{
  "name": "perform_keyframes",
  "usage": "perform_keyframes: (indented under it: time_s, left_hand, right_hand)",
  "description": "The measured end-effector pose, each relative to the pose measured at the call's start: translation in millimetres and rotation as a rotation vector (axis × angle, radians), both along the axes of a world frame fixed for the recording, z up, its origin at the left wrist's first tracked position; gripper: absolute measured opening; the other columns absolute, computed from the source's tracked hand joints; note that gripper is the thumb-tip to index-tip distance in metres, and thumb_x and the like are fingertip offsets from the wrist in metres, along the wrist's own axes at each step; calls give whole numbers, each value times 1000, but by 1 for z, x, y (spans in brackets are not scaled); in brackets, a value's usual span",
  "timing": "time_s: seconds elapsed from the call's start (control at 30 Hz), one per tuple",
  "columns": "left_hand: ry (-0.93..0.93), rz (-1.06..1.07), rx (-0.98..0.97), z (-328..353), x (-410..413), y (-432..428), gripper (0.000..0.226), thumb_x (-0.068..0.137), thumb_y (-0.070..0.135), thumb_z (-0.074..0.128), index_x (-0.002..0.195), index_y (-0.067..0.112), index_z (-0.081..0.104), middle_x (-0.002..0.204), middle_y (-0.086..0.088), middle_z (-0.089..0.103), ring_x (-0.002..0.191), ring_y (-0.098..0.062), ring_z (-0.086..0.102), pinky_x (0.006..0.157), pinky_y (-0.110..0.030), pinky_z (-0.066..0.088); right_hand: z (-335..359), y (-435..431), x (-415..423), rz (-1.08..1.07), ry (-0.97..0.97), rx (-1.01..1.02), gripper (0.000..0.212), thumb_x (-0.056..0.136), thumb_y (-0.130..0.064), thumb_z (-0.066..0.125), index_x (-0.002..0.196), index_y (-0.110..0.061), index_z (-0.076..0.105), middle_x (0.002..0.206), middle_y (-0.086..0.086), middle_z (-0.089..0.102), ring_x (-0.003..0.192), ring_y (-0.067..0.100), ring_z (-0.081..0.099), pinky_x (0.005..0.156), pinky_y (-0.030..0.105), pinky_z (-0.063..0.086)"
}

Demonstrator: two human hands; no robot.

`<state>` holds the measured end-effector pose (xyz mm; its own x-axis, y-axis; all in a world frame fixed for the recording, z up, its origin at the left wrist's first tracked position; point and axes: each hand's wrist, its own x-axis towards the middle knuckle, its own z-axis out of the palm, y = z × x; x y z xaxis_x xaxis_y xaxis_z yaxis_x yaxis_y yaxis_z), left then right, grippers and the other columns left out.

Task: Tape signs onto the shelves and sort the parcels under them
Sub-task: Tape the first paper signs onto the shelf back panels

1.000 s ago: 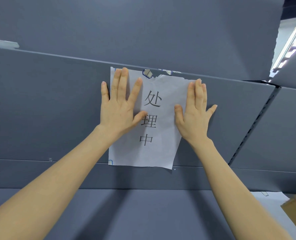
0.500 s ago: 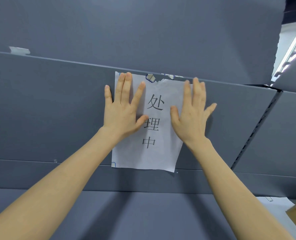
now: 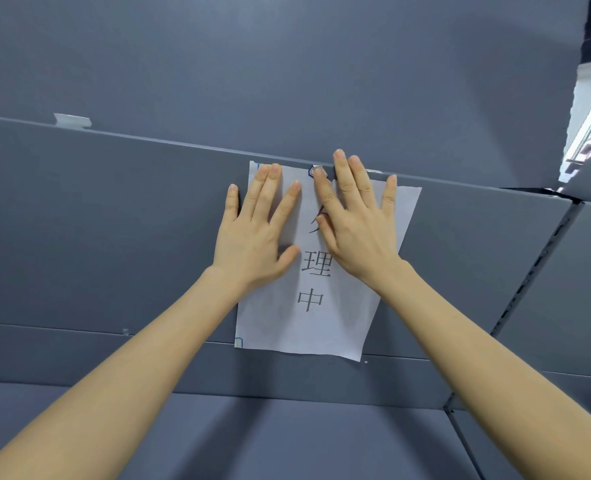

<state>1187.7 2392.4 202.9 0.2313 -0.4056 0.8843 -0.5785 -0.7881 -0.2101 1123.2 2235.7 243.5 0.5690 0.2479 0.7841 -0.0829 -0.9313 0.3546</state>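
In the head view, our paper sign lies flat on the grey shelf panel, right in the middle of what we see. Its top edge meets the panel's top edge at 12 o'clock. A small piece of tape sits on that top edge, and a second bit of tape sits at the sign's 7 o'clock corner. We see no tape at the 5 o'clock corner. To do this step well, we think one hand should press so the paper does not slide. The other should rub the tape down hard, half on the paper and half on the panel, with no bumps. Our left hand is spread wide and pressed flat on the sign's 9 o'clock side. Its little finger rests off the paper, on the panel. Our right hand is spread flat too, over the top printed word, and its pointer finger touches the top tape. Neither hand holds anything; both only press. A white scrap sticks up at 10 o'clock.
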Motion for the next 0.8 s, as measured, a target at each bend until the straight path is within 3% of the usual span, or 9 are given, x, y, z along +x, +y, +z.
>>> perform_keyframes:
  time_s: [0.2, 0.4, 0.57, 0.67, 0.73, 0.8]
  left_hand:
    - [-10, 10, -7, -3, 5, -3, 82, 72, 51, 41, 143, 12, 28, 147, -19, 23, 137, -33, 16, 100, -62, 30]
    - [-9, 17, -10, -4, 6, -5, 81, 73, 51, 40, 143, 12, 27, 147, -21, 30, 136, -32, 18, 99, -63, 30]
    - [-24, 2, -23, -4, 6, -5, 79, 73, 50, 40, 143, 14, 27, 147, -17, 22, 137, -30, 18, 99, -62, 29]
    - [-23, 2, -30, -3, 6, -4, 78, 74, 50, 38, 142, 15, 25, 147, -15, 17, 138, -29, 9, 101, -61, 25]
    - [-26, 12, -27, -3, 5, -4, 78, 73, 51, 38, 142, 15, 25, 147, -14, 17, 138, -28, 10, 100, -61, 29]
    - [-25, 21, -21, -3, 5, -3, 79, 73, 51, 38, 142, 15, 25, 147, -14, 17, 139, -28, 8, 99, -61, 32]
  right_hand:
    - [3, 11, 1, -17, -32, 88, 53, 85, -30, 39, 135, -15, 50, 138, 15, 50, 129, 27, 34, 92, 71, 31]
    - [8, 22, 2, -12, -51, 161, 50, 81, -25, 40, 126, -14, 59, 120, 12, 61, 117, 30, 50, 87, 73, 35]
    - [20, 28, 3, 52, -139, 253, 34, 82, -16, 40, 104, -13, 67, 95, 7, 63, 91, 29, 61, 81, 77, 33]
    - [25, 33, 6, 71, -185, 314, 19, 82, -13, 51, 88, -12, 68, 82, 5, 62, 76, 29, 61, 79, 78, 32]
    - [31, 32, 6, 79, -178, 347, 13, 82, -15, 56, 83, -12, 69, 79, 6, 62, 74, 31, 60, 83, 76, 33]
    - [40, 33, 3, 66, -108, 414, 19, 90, -20, 52, 89, -12, 69, 88, 7, 62, 87, 32, 57, 96, 68, 27]
